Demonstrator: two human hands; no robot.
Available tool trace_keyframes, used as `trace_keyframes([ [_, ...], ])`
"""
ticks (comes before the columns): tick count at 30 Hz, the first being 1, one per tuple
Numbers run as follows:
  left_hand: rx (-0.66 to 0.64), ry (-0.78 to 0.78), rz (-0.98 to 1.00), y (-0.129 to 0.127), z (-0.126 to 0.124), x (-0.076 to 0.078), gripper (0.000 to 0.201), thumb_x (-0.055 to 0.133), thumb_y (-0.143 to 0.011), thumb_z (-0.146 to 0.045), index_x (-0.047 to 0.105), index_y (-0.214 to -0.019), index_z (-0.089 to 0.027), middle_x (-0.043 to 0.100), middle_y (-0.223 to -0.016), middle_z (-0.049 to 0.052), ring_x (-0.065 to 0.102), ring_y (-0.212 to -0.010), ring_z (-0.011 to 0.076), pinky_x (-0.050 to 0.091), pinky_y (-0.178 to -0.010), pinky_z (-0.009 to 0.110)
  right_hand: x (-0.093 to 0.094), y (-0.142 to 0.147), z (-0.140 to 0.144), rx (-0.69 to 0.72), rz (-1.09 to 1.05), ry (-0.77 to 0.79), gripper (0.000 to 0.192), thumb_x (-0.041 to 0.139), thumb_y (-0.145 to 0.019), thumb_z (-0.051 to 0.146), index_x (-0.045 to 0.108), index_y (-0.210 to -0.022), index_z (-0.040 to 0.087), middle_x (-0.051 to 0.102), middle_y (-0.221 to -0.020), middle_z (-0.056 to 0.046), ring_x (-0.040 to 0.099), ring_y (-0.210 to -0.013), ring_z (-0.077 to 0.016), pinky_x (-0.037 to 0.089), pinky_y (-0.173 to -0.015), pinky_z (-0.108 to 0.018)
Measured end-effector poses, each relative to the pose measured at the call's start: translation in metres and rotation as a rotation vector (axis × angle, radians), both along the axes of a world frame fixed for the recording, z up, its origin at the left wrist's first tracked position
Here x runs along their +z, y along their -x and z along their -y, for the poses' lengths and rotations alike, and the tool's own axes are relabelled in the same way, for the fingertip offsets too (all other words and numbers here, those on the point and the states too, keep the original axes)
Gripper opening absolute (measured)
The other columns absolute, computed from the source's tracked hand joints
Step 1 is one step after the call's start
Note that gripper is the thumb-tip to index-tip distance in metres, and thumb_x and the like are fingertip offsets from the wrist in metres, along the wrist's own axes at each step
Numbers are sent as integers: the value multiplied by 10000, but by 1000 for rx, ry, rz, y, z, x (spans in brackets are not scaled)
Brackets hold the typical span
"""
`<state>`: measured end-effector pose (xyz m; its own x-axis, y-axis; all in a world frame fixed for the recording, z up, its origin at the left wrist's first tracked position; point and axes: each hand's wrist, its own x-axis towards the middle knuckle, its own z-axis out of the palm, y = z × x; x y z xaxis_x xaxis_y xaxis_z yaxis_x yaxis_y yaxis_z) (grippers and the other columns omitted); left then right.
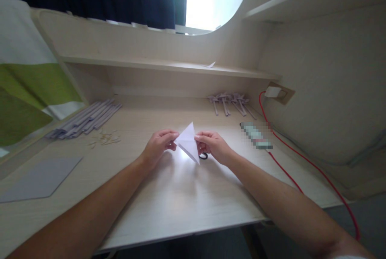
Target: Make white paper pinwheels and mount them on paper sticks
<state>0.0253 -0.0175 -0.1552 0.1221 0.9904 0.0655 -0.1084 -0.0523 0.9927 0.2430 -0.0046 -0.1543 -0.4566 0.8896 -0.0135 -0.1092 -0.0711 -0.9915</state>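
Note:
A white sheet of paper folded into a triangle [187, 142] is held just above the desk, one point up and one point down to the right. My left hand [161, 144] pinches its left corner between thumb and fingers. On the opposite side, my right hand [213, 145] grips the right edge, thumb on top. Behind the right fingers a dark ring, perhaps a scissors handle [204, 156], shows in part on the desk; the rest of it is hidden.
Rolled paper sticks [87, 118] lie at the left beside small pale pieces [105, 137] and a stack of paper [39, 178]. Paper pinwheels on sticks [229, 100] lie back right. A blurred phone [256, 135] has a red cable [285, 170]. A shelf [169, 66] spans the back.

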Motion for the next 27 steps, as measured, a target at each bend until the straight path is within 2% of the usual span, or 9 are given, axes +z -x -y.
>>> trace_keyframes([
  [3, -58, 9, -20, -1, 2, 1, 232, 769, -679, -358, 762, -741, -135, 650, -700, 40, 560, -653, 165, 438, -616, 283, 0, 1, 1, 31, 2, 5, 358, 825, -722, 477, 649, -735, 165, 619, -622, 23, 585, -545, -111, 449, -553, -239],
  [9, -125, 7, -13, -5, 6, 5, 299, 696, -761, -420, 663, -635, -151, 587, -636, 22, 514, -621, 167, 409, -612, 298, -1, 3, 2, 64, 24, -6, 358, 813, -735, 488, 651, -731, 169, 622, -621, 25, 552, -546, -102, 422, -566, -237],
  [20, -118, -2, -13, -3, 4, 1, 318, 706, -774, -441, 612, -648, -164, 545, -616, -4, 478, -607, 162, 371, -613, 303, -4, 3, 1, 70, 40, -24, 367, 797, -755, 500, 637, -727, 170, 602, -615, 34, 523, -530, -93, 393, -554, -233],
  [27, -146, -11, -60, -3, 4, 1, 386, 720, -793, -515, 654, -687, -150, 580, -636, 11, 488, -599, 154, 371, -600, 288, -9, 2, 0, 81, 52, -26, 339, 796, -774, 480, 659, -734, 172, 614, -619, 30, 540, -546, -97, 408, -564, -232],
])
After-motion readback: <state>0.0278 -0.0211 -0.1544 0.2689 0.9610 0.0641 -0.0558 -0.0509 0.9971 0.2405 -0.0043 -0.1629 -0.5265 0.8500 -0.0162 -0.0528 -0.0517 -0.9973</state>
